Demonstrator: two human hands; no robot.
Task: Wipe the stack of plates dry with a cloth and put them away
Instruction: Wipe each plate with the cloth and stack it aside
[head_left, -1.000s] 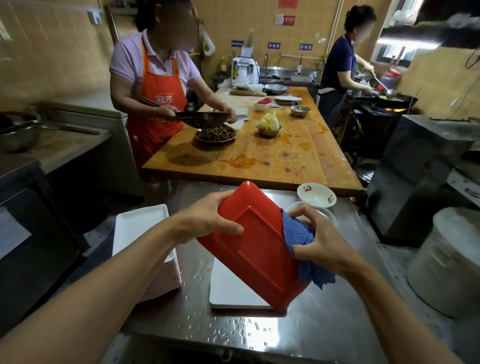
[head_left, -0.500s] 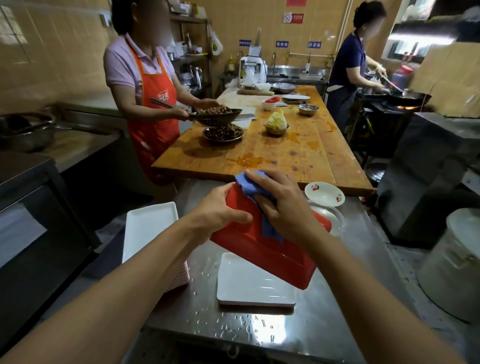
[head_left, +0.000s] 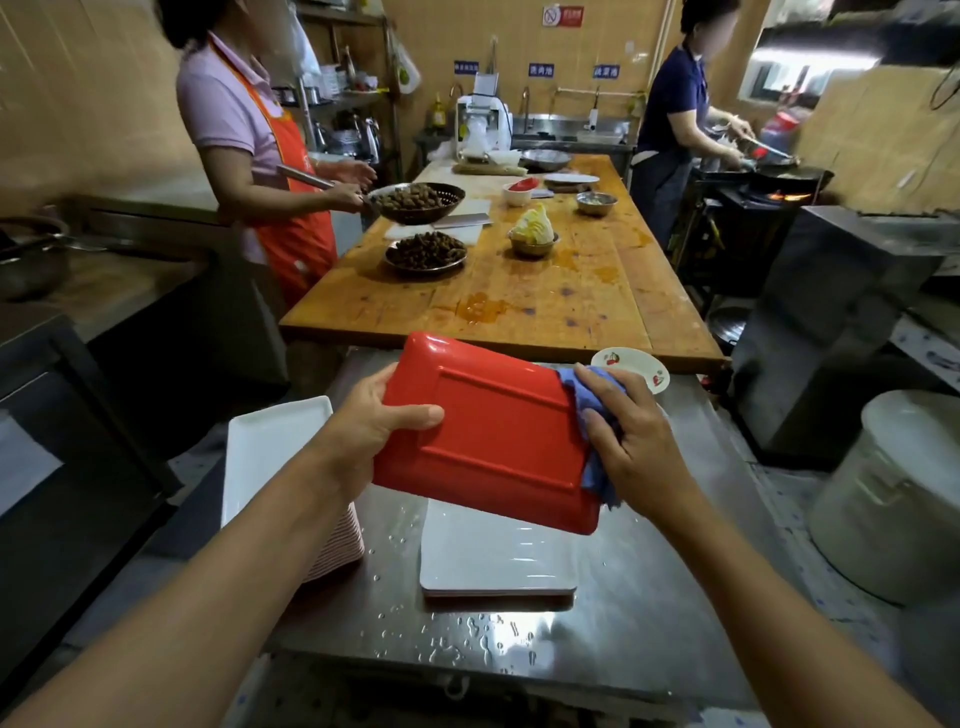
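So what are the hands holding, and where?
The left hand grips the red plate by its left edge. The right hand pinches a blue cloth over the plate's right edge.

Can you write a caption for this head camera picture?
Left hand holds a red plate while the right hand wipes its edge with a blue cloth.

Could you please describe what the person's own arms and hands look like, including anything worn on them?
Both forearms are bare as far as the picture reaches: no sleeves, gloves, watch or bracelets show. The left hand and the right hand carry no rings on the fingers that show. Nails look short and unpainted. No markings or bandages are visible on either arm.
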